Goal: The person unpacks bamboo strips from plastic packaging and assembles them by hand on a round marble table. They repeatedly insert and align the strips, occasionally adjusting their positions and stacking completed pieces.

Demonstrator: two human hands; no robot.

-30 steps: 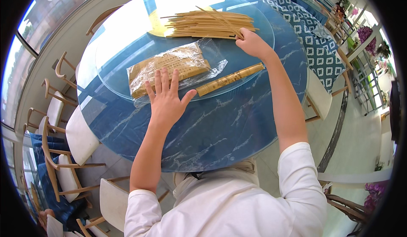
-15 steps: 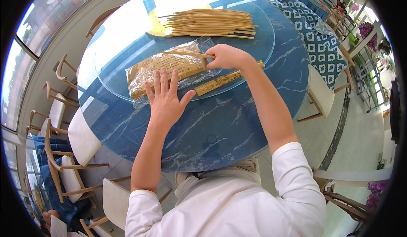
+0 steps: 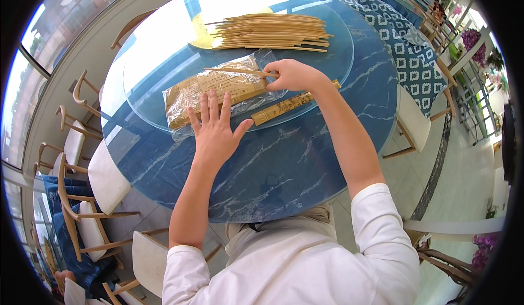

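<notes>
My right hand pinches a light wooden chopstick by its right end; whether a second one lies along it I cannot tell. The stick points left, over a clear plastic bag of flat gold paper sleeves with dark print. Fingers spread, my left hand lies flat on the bag's near edge, its thumb pointing right. Beside that thumb, below my right wrist, a narrow gold packet with a dark pattern lies slantwise. A pile of similar chopsticks rests farther back.
Everything lies on a round glass turntable upon a blue marble-patterned table. A yellow patch shows left of the pile. White-seated wooden chairs stand around the left side. A patterned cloth covers another table at the right.
Hardly anything differs. My right hand and the chopstick have shifted very slightly toward me, and my left hand has moved a touch to the right.
</notes>
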